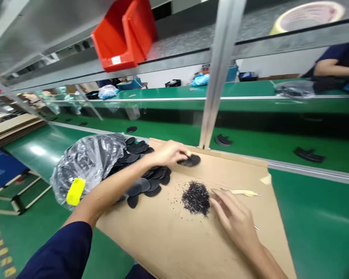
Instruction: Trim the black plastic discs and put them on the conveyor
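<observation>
My left hand (171, 154) reaches over the cardboard sheet (163, 240) and grips a flat, round black piece (194, 160) near the back edge. On the right, my right hand (235, 217) has its fingers curved and apart, fingertips at the edge of a pile of tiny black bits (196, 198). Just behind that hand lies a thin tool with a pale yellow handle (244, 192) and a metal tip. Another metal tip (256, 228) pokes out beside the hand. Under and beside my left forearm is a heap of flat black discs (151, 184).
A clear plastic bag (84, 159) of black pieces with a yellow label sits left. Behind an aluminium post (218, 77), a green belt (258, 149) carries several black parts. An orange bin (125, 37) and a tape roll (308, 15) are overhead. Another person's arm (334, 69) shows far right.
</observation>
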`<state>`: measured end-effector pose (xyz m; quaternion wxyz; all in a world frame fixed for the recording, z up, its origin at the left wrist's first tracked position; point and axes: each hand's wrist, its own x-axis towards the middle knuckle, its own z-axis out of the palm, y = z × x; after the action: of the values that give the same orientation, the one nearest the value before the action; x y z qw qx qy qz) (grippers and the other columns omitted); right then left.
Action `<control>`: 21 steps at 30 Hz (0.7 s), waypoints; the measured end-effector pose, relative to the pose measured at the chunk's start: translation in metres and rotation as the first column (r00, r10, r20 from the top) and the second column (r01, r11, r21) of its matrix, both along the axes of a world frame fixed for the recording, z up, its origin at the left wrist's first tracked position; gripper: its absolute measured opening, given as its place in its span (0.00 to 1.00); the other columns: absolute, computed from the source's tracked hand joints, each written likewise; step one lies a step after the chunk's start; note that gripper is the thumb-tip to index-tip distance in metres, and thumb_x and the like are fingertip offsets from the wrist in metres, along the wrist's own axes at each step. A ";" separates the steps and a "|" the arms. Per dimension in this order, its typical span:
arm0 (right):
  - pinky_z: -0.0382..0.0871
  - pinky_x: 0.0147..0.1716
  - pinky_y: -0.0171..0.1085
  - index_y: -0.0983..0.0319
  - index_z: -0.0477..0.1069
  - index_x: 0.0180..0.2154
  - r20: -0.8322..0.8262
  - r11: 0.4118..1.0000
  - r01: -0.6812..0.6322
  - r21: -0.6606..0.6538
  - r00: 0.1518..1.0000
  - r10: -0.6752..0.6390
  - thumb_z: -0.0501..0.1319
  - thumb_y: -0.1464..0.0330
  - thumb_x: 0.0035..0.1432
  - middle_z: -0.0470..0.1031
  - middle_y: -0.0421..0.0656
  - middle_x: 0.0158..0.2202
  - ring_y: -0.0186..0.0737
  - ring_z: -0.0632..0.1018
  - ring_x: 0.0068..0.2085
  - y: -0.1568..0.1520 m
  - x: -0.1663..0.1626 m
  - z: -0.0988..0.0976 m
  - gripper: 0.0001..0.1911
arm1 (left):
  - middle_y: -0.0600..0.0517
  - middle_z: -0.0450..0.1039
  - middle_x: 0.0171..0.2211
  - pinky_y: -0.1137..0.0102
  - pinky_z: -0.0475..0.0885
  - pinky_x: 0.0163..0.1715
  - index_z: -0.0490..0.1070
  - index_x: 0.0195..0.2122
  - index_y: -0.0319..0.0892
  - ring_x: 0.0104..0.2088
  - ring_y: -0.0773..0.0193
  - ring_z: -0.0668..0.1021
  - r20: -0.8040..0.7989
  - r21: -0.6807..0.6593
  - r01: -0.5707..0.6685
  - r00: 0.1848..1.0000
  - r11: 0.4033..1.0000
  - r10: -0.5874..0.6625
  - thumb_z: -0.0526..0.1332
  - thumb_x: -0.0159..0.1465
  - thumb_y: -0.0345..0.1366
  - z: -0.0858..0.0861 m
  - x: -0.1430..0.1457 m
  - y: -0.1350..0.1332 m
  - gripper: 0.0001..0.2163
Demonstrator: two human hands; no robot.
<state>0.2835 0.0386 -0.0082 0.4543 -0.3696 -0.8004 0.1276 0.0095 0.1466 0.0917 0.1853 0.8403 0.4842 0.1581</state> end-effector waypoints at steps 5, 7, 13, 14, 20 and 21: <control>0.74 0.34 0.40 0.63 0.75 0.46 0.148 0.997 0.040 0.064 0.988 -0.049 0.49 0.67 0.80 0.77 0.48 0.39 0.44 0.79 0.37 -0.004 0.006 -0.012 0.16 | 0.46 0.82 0.44 0.64 0.74 0.54 0.80 0.38 0.40 0.51 0.54 0.82 -0.216 0.133 -0.196 0.951 0.972 0.221 0.63 0.66 0.30 -0.003 -0.017 0.091 0.05; 0.73 0.33 0.39 0.63 0.74 0.46 0.167 0.996 0.046 0.070 0.984 -0.057 0.48 0.68 0.80 0.76 0.48 0.38 0.43 0.78 0.36 -0.005 0.006 -0.016 0.17 | 0.47 0.81 0.45 0.61 0.76 0.54 0.78 0.41 0.40 0.49 0.56 0.81 -0.293 0.134 -0.250 0.914 0.959 0.280 0.63 0.69 0.35 -0.017 -0.018 0.113 0.06; 0.69 0.33 0.38 0.63 0.73 0.42 0.196 0.998 0.049 0.049 0.979 -0.057 0.47 0.69 0.80 0.75 0.46 0.37 0.41 0.76 0.35 -0.010 0.007 -0.019 0.18 | 0.46 0.77 0.47 0.59 0.78 0.49 0.74 0.48 0.39 0.46 0.59 0.80 -0.468 0.144 -0.292 0.822 0.945 0.325 0.62 0.71 0.42 -0.042 -0.011 0.119 0.12; 0.69 0.33 0.38 0.64 0.73 0.41 0.205 0.998 0.050 0.043 0.977 -0.058 0.46 0.70 0.80 0.74 0.46 0.36 0.41 0.76 0.35 -0.011 0.007 -0.018 0.18 | 0.45 0.77 0.46 0.60 0.78 0.49 0.75 0.46 0.38 0.46 0.58 0.80 -0.480 0.164 -0.275 0.817 0.947 0.320 0.60 0.71 0.40 -0.041 -0.008 0.114 0.11; 0.67 0.33 0.38 0.63 0.73 0.41 0.275 0.998 0.056 0.005 0.960 -0.055 0.54 0.74 0.76 0.73 0.45 0.36 0.41 0.74 0.34 -0.019 0.005 -0.014 0.11 | 0.43 0.78 0.39 0.63 0.74 0.47 0.76 0.38 0.40 0.45 0.54 0.78 -0.501 0.174 0.045 0.864 0.984 0.049 0.52 0.73 0.37 -0.033 0.048 0.051 0.14; 0.67 0.33 0.38 0.63 0.73 0.40 0.281 0.999 0.054 -0.001 0.958 -0.052 0.56 0.75 0.75 0.73 0.44 0.37 0.41 0.74 0.35 -0.019 0.005 -0.014 0.09 | 0.43 0.78 0.39 0.64 0.74 0.48 0.76 0.38 0.41 0.46 0.54 0.78 -0.495 0.155 0.099 0.869 0.983 -0.010 0.52 0.73 0.38 -0.035 0.065 0.044 0.14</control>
<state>0.2886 0.0191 -0.0221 0.3376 -0.4073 -0.8461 0.0651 0.0745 0.1904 0.0572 -0.0144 0.8792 0.4757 -0.0244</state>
